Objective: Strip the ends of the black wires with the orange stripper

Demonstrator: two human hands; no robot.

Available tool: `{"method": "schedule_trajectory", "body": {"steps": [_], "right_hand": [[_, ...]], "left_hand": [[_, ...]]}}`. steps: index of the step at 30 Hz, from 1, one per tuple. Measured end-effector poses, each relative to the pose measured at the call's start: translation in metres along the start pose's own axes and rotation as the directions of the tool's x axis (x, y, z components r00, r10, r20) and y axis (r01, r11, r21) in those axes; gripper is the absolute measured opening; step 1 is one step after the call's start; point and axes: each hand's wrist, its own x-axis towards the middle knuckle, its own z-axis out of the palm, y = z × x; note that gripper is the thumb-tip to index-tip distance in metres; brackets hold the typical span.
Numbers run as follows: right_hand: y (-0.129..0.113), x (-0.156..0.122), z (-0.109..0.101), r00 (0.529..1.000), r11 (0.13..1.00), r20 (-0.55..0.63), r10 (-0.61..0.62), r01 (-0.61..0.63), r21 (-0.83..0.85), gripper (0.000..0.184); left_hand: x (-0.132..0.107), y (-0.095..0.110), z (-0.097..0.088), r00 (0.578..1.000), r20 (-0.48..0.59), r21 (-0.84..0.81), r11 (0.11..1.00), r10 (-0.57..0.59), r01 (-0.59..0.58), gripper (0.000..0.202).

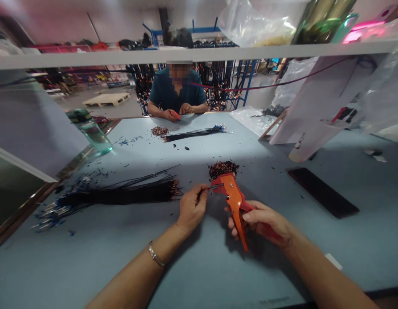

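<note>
My right hand (268, 219) is wrapped around the handles of an orange and red wire stripper (233, 195), its jaws pointing left. Pinched in the fingers of my left hand (193, 207) is a thin black wire (213, 187), whose end reaches into the jaws. Most of that wire is hidden by the hand. Just behind the tool lies a heap of dark and copper-coloured clippings (221, 167). To the left of my left hand rests a thick bundle of black wires (122, 194), with blue and metal terminals at its left end and copper ends at its right.
Across the table (269, 262) a person (178, 92) holds a red tool. Before them lie a smaller wire bundle (195, 133) and a copper clipping heap (159, 131). A green bottle (97, 137) stands left; a dark flat block (323, 191) lies right. A shelf (199, 53) spans above.
</note>
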Motion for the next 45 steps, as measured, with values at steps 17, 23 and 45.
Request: {"method": "schedule_trajectory", "body": {"steps": [17, 23, 45], "right_hand": [[-0.0036, -0.0015, 0.0, 0.999, 0.993, -0.044, 0.008, -0.013, -0.12, 0.043], [-0.0033, -0.0012, 0.001, 0.999, 0.99, -0.038, -0.001, -0.004, -0.141, 0.044], [0.0016, -0.0005, 0.0068, 0.997, 0.974, -0.026, -0.077, 0.069, -0.216, 0.037]], "left_hand": [[0.0005, 0.0025, 0.0001, 0.995, -0.048, -0.08, 0.992, 0.089, -0.093, 0.02], [-0.0005, 0.0035, 0.0006, 0.996, -0.052, -0.105, 0.991, 0.076, -0.081, 0.02], [-0.0017, 0.0048, 0.0009, 0.996, -0.033, -0.154, 0.984, 0.08, -0.084, 0.021]]}}
